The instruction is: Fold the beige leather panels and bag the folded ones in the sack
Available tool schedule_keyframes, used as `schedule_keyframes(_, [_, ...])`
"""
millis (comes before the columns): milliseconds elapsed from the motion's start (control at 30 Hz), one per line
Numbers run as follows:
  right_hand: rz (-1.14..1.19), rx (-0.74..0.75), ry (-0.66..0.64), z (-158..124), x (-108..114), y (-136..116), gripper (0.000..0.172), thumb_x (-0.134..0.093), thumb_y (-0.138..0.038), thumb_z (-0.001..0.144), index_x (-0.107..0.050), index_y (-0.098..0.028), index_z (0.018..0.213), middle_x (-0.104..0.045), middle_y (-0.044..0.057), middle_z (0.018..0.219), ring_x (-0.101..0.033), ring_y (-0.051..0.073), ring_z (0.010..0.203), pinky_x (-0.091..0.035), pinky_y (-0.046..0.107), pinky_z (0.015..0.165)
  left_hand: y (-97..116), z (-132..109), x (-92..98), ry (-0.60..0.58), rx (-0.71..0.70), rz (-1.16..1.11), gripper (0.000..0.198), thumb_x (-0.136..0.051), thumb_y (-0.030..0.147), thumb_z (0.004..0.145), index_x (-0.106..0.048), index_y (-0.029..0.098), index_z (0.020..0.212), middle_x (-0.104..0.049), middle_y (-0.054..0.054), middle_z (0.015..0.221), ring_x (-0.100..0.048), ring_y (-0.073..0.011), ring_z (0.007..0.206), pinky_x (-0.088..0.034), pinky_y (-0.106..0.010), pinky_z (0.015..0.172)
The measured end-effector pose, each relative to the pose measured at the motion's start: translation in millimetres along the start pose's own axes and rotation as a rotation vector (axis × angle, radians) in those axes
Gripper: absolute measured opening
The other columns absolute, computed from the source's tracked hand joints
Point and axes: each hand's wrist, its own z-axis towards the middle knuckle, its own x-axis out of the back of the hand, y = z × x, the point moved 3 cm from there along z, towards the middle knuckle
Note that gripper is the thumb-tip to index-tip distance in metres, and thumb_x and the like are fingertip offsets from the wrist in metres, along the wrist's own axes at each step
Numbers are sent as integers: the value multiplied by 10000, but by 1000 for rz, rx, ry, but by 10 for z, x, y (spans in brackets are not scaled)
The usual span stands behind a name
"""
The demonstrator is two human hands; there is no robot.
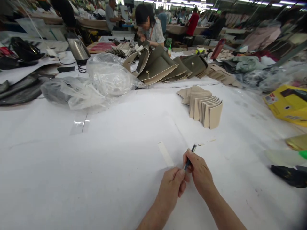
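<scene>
A slim dark pen [193,148] slants up between my two hands over the white tabletop. My right hand [198,169] is closed round its upper part, and the dark end sticks out past the fingers. My left hand [173,182] pinches the lower end, thumb against the fingers, with the tip hidden. A narrow off-white strip [165,154] lies flat on the table just beyond my left hand. Farther off stands a fanned row of beige folded pieces [203,107], which neither hand touches.
Crumpled clear plastic bags [107,76] and olive-green bag panels [158,65] line the table's far side. A metal kettle [78,48] stands at the back left. On the right are a yellow box [287,103] and a black bundle [289,175]. A co-worker [153,28] leans over the far edge.
</scene>
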Motion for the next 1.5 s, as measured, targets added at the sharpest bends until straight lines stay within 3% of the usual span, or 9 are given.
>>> schedule_keyframes(233, [29,118,116,241,-268,-91,582,-493,-673,839,-468,-158,568,-356,-10,498,-305,82,461,-231,242,434,164,76,40,-146,177,-533,486,-703,567,661,-409,183,711,-204,122,482,-135,-11,387,-61,-178,379])
schedule_keyframes(367, [467,194,239,528,-179,-142,468,-639,-487,809,-406,-173,552,-295,-39,462,-266,76,425,-219,236,407,149,-59,116,-218,233,-584,432,-659,542,708,-404,194,729,-190,113,497,-97,-29,391,-43,-187,350])
schedule_keyframes(467, [659,282,325,733,30,-281,507,-636,-463,807,-301,-181,553,-214,-65,474,-175,65,406,-212,219,386,101,-148,214,-81,153,-125,363,-449,532,865,-378,211,711,-229,87,487,-184,-66,394,-167,-209,361])
schedule_keyframes(533, [634,298,229,794,30,-368,438,-661,-464,805,-410,-167,604,-321,-52,514,-276,60,428,-264,202,406,188,-142,314,149,-166,433,315,-346,424,938,-419,202,727,-430,28,572,-418,-116,526,-377,-257,492])
schedule_keyframes(633, [491,245,-43,783,-188,-353,372,-654,-529,812,-584,-164,804,-529,3,608,-493,98,517,-396,208,477,331,-83,389,412,-665,1071,179,-362,232,949,-513,188,862,-615,-77,1145,-531,-244,1123,-481,-453,900])
schedule_keyframes(700, [395,199,-154,767,-348,-246,373,-659,-535,809,-598,-172,873,-598,27,656,-568,135,573,-494,267,579,326,9,453,474,-738,1266,138,-394,166,933,-531,182,925,-544,-69,1351,-421,-259,1321,-424,-507,1052])
schedule_keyframes(833, [207,316,-131,784,-485,-60,292,-720,-407,792,-538,-180,798,-547,-26,584,-549,121,576,-527,319,691,240,128,533,484,-677,1379,149,-398,165,935,-544,191,928,-573,-31,1345,-451,-216,1322,-411,-506,1111])
schedule_keyframes(1100, [-207,512,21,685,-373,8,186,-621,-319,864,-529,-179,783,-541,-6,686,-511,117,628,-406,243,559,222,126,485,534,-685,1398,152,-410,139,923,-554,188,915,-594,-40,1324,-494,-209,1289,-471,-503,1074])
schedule_keyframes(1500, [-291,527,3,680,-366,13,203,-613,-338,876,-540,-183,767,-538,-11,695,-494,110,649,-390,241,574,217,138,471,555,-670,1420,154,-410,129,919,-548,196,930,-583,-29,1336,-496,-209,1287,-487,-529,1051])
